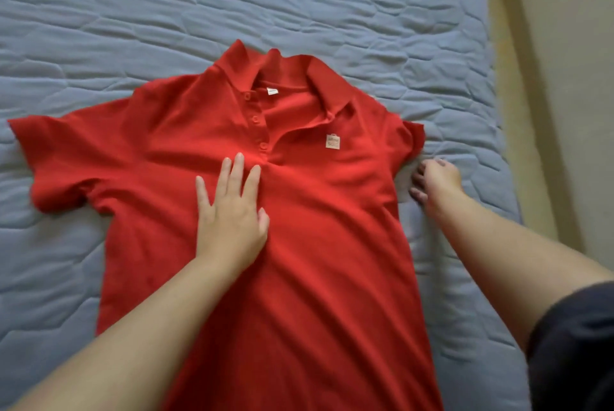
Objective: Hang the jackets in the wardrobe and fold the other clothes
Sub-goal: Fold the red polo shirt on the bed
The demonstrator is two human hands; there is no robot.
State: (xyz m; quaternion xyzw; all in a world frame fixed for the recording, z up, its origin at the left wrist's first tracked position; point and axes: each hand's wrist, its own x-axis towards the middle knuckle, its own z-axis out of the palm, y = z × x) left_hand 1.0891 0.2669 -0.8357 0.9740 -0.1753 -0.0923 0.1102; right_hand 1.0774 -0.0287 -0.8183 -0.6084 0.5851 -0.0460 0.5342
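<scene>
On the blue quilted bed [99, 12] we've got the red polo shirt [332, 244] laid out front side up, collar pointing away from us. Far left, one short sleeve [50, 158] is spread out flat. Our left hand [231, 211] is pressed palm-down on the chest just below the button placket [255, 119], fingers [237, 171] straight and spread, not gripping anything. A small pale logo patch [333, 141] sits right of the placket. The other sleeve [412, 141] is bunched up short. Our right hand [437, 179] is right at the shirt's edge below that sleeve, fingers curled down, but it's blurry and we can't tell if they've actually got fabric. Beige floor [548, 78] runs along the bed's right side
</scene>
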